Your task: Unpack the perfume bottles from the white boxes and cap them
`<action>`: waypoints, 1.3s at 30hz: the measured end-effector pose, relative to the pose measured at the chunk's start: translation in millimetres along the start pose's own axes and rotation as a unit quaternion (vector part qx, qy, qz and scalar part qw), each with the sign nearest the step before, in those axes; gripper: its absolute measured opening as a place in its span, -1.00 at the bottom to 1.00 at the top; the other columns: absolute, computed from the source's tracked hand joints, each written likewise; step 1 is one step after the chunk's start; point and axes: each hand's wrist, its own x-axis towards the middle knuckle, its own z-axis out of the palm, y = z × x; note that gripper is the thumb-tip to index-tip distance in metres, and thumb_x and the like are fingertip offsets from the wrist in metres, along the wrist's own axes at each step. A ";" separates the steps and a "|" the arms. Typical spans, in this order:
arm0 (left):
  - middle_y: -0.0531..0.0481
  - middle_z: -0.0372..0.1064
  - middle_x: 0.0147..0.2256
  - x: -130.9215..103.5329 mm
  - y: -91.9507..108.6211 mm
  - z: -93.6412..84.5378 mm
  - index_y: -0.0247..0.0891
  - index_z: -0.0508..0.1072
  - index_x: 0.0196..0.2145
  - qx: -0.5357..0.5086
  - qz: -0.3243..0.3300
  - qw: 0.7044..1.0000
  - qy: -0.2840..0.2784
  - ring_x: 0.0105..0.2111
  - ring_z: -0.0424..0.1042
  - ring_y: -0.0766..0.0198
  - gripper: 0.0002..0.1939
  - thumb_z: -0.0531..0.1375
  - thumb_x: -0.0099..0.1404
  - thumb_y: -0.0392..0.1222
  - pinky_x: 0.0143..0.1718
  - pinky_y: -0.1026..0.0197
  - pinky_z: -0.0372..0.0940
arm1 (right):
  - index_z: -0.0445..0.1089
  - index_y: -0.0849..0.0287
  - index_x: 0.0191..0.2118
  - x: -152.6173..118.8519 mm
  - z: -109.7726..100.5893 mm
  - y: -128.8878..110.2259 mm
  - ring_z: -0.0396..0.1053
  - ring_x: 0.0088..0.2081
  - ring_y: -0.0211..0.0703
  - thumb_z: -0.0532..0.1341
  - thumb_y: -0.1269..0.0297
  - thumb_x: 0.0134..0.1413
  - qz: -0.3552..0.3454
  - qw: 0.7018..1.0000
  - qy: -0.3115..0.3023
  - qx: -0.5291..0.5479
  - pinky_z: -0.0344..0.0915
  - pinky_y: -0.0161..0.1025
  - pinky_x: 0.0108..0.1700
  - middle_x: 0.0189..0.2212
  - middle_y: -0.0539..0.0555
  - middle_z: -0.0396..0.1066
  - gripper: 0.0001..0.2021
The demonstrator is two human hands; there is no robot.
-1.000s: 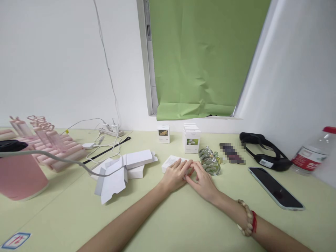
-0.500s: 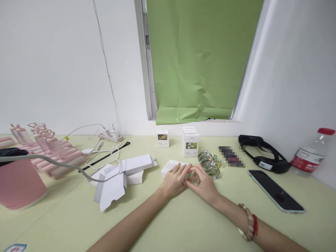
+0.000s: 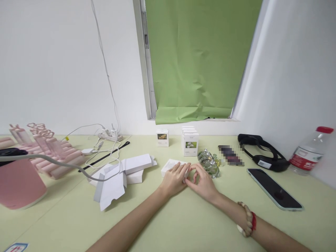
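Note:
A small white box (image 3: pixel 170 165) lies on the pale green table in front of me. Over its top and near side rests my left hand (image 3: pixel 173 177), fingers wrapped on it and pressing it down. My right hand (image 3: pixel 202 182) is at the box's right end, thumb and fingers bent together in a pinch there; the spot they touch is partly hidden. Just right of that hand sit shiny clear-green plastic packets (image 3: pixel 208 162). Behind the hands stand a row of white boxes with a flower picture (image 3: pixel 190 145) and a single white box with a yellow picture (image 3: pixel 162 138).
Unfolded white cartons (image 3: pixel 115 182) lie to the left, near white cables and a power strip (image 3: pixel 110 137). Farther left are pink racks (image 3: pixel 57 161) and a pink container (image 3: pixel 21 185). At right are a phone (image 3: pixel 275 190), a black headset (image 3: pixel 265 154) and a bottle (image 3: pixel 307 154).
The view has shifted very slightly. Both hands stay at the white box in nearly the same pose, with only small finger movement.

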 end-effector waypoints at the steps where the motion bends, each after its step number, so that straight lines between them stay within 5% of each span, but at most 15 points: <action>1: -0.06 0.42 -0.12 0.2 0.1 -0.1 -0.22 0.22 0.05 0.000 0.000 1.000 0.003 -0.07 0.38 0.11 -0.51 0.08 0.12 -0.23 -0.24 0.19 0.38 | 0.24 0.11 -0.31 0.1 0.1 0.0 0.29 -0.56 -0.36 0.18 0.32 -0.10 0.001 1.000 0.000 0.000 0.27 -0.30 -0.42 -0.26 -0.02 0.29 -0.84; 13: -0.08 0.40 -0.09 3.0 0.1 3.0 -0.20 0.24 0.03 -0.008 0.003 1.000 -0.016 -0.06 0.37 0.10 -0.52 0.10 0.11 -0.22 -0.26 0.19 0.38 | 0.18 0.10 -0.30 -1.5 1.9 -2.9 0.31 -0.50 -0.34 0.11 0.41 -0.13 0.022 1.000 0.013 0.001 0.26 -0.30 -0.37 -0.26 -0.02 0.24 -0.81; 21: -0.09 0.41 -0.13 4.9 2.7 0.2 -0.21 0.25 -0.01 -0.003 0.003 1.000 -0.023 -0.08 0.37 0.11 -0.58 0.11 0.17 -0.08 -0.27 0.22 0.35 | 0.18 0.10 -0.29 -2.0 2.1 2.9 0.30 -0.45 -0.29 0.04 0.46 -0.13 0.032 0.999 0.012 0.030 0.18 -0.35 -0.51 -0.29 0.00 0.23 -0.79; 27: -0.06 0.43 -0.24 6.9 3.1 -6.7 -0.20 0.27 -0.15 -0.038 -0.038 0.999 0.004 -0.18 0.42 0.17 -0.68 0.11 0.14 -0.05 -0.23 0.22 0.30 | 0.24 0.11 -0.40 -3.0 -1.3 -0.5 0.25 -0.54 -0.34 0.05 0.47 -0.12 0.015 1.000 -0.019 0.007 0.18 -0.35 -0.49 -0.35 -0.04 0.32 -0.87; 34: -0.08 0.35 -0.13 8.5 2.7 -9.9 -0.19 0.25 -0.24 -0.054 -0.037 0.998 0.017 -0.18 0.38 0.19 -0.77 0.12 0.12 -0.12 -0.22 0.21 0.28 | 0.28 0.06 -0.25 -2.3 -1.3 1.4 0.24 -0.62 -0.34 0.13 0.30 -0.07 0.058 0.997 -0.014 -0.041 0.17 -0.33 -0.50 -0.40 -0.09 0.39 -0.82; 39: -0.09 0.35 -0.17 8.5 2.6 -9.8 -0.21 0.24 -0.29 -0.054 -0.021 0.997 0.042 -0.18 0.36 0.22 -0.83 0.11 0.11 -0.22 -0.25 0.24 0.28 | 0.29 0.12 -0.33 -2.2 -1.5 1.0 0.24 -0.61 -0.37 0.09 0.36 -0.02 0.005 0.999 -0.038 -0.009 0.23 -0.33 -0.47 -0.33 -0.02 0.34 -0.91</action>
